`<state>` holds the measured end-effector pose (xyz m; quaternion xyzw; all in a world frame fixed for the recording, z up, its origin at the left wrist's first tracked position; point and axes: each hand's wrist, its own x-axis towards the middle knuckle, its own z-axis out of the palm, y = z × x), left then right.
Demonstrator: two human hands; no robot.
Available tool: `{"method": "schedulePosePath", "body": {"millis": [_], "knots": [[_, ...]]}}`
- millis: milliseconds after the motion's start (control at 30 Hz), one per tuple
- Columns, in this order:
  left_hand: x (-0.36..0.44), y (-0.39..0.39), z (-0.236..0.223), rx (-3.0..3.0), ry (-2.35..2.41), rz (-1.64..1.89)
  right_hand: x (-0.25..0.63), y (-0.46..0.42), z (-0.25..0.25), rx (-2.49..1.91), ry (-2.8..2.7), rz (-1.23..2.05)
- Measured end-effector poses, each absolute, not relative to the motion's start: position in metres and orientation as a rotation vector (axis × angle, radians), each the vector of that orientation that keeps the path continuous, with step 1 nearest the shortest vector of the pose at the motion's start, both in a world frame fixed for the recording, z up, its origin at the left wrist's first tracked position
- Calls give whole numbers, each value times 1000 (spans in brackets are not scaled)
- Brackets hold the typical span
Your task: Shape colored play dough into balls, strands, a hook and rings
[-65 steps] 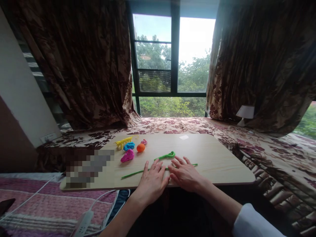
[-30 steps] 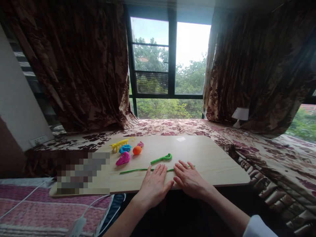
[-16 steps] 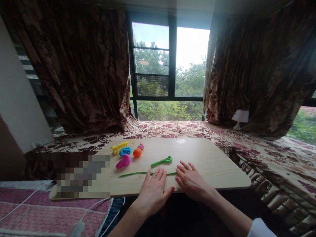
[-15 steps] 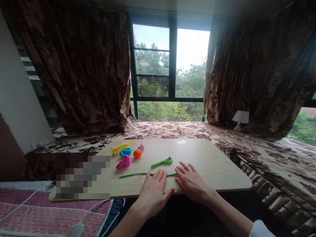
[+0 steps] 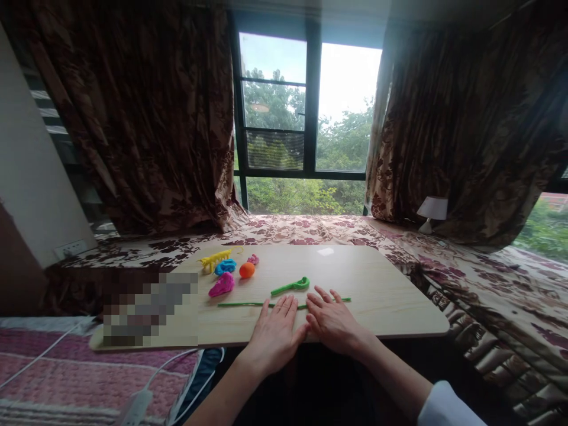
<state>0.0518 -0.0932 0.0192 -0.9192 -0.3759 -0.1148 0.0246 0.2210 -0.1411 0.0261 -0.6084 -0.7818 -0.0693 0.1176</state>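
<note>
A long thin strand of green modelling clay (image 5: 242,304) lies across the light wooden table (image 5: 381,319). Flat on its middle rests my left hand (image 5: 277,325), fingers stretched forward. My right hand (image 5: 331,316) lies flat on the strand farther right, fingers spread, and the strand's right end shows past it. Just beyond the hands is a green clay piece with a looped end (image 5: 290,286). At the table's far left sit an orange clay ball (image 5: 247,270), a magenta lump (image 5: 222,284), a blue lump (image 5: 225,267), a yellow many-legged piece (image 5: 216,259) and a small pink piece (image 5: 253,259).
A pixelated patch (image 5: 151,310) hides the table's left part. Behind the table runs a flower-patterned covered ledge (image 5: 306,231) with a small white lamp (image 5: 431,213). A power strip (image 5: 135,407) with white cables lies on the pink quilt (image 5: 80,378) at lower left.
My right hand has shifted left, closer to my left hand. The strand's right end now shows beyond my right fingers. The view has tilted slightly.
</note>
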Motion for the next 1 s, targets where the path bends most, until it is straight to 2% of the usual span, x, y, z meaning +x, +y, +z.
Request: {"method": "schedulePosePath", "body": {"millis": [267, 467, 700, 1000], "knots": [[42, -104, 16, -2878, -1107, -366, 226, -165, 16, -1735, -2353, -147], [54, -92, 23, -2857, -1212, -325, 228, -143, 21, -1831, -2306, -89], [41, -108, 15, -2867, -1112, -367, 229, -170, 14, -1752, -2332, -104], [49, -97, 22, -2864, -1194, -322, 232, -154, 20, -1838, -2308, -46]]}}
